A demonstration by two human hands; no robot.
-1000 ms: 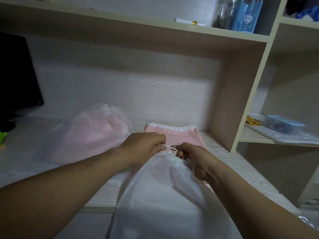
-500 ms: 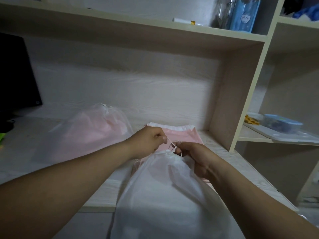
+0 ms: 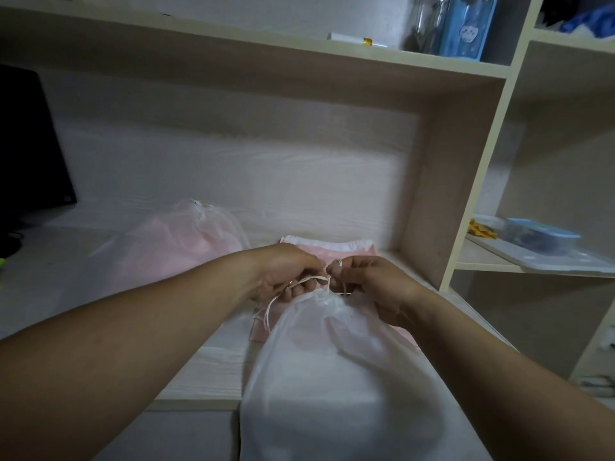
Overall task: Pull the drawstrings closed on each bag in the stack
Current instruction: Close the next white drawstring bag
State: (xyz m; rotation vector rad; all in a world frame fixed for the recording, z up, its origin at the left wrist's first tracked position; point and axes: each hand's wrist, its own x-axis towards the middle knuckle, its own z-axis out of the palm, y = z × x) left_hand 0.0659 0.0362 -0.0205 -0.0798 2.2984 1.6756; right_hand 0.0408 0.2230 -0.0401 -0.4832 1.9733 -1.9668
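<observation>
A: Grip status?
B: Pinching drawstrings [image 3: 301,283] with left grip [image 3: 287,272]; holding cord loop [image 3: 338,263] at gathered neck with right grip [image 3: 370,287].
A: And location of white bag [image 3: 336,387]?
B: Draped over desk [image 3: 213,371] front edge, neck above pink bag stack [image 3: 336,251]. Further left on desk, another filled bag [image 3: 179,242], apart.

The one wide-angle camera, worn on the person's head, sits above and just behind the white bag [image 3: 336,377], very near it, and faces forward and down across the bag toward the back panel [image 3: 233,168] and the shelf [image 3: 233,44] beyond and above it.
</observation>
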